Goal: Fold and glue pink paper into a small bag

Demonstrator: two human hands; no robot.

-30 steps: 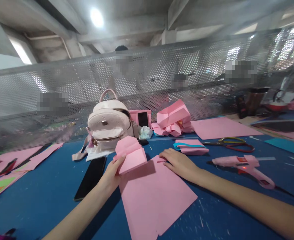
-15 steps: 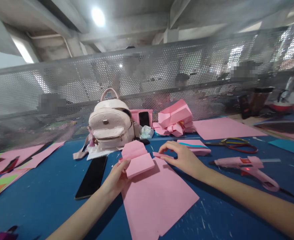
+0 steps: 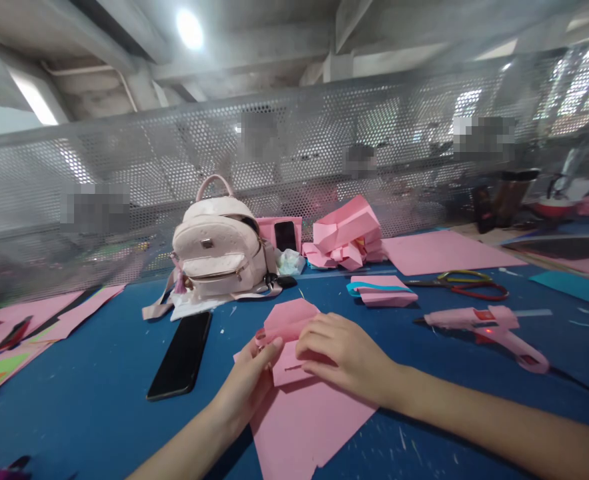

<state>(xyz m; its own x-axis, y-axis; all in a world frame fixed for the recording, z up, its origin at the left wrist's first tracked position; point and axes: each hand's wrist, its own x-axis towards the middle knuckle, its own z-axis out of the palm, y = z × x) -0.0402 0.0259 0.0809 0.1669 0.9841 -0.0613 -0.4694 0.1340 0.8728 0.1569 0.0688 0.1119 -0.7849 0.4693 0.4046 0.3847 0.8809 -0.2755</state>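
A folded pink paper piece [image 3: 290,319] with a raised back flap is held up over a larger pink sheet [image 3: 304,433]. My left hand [image 3: 247,383] grips it at its left side, thumb in front and the other fingers mostly hidden behind. My right hand [image 3: 347,357] has its fingers bent against the front of the same piece, pinching a small pink paper strip [image 3: 294,365] there. Its fingertips partly hide the strip. Another pink folded paper [image 3: 387,292] with a blue band lies beyond my right hand.
A pink glue gun [image 3: 494,328] with a lit red light lies at right, near scissors [image 3: 467,285]. A black phone [image 3: 181,357] is at left. Behind stand a pale backpack [image 3: 217,247], crumpled pink paper [image 3: 347,230] and a perforated metal screen [image 3: 314,160].
My right hand has come left and nearer with the small strip, onto the front of the folded paper. The left hand has shifted slightly right and nearer with that piece.
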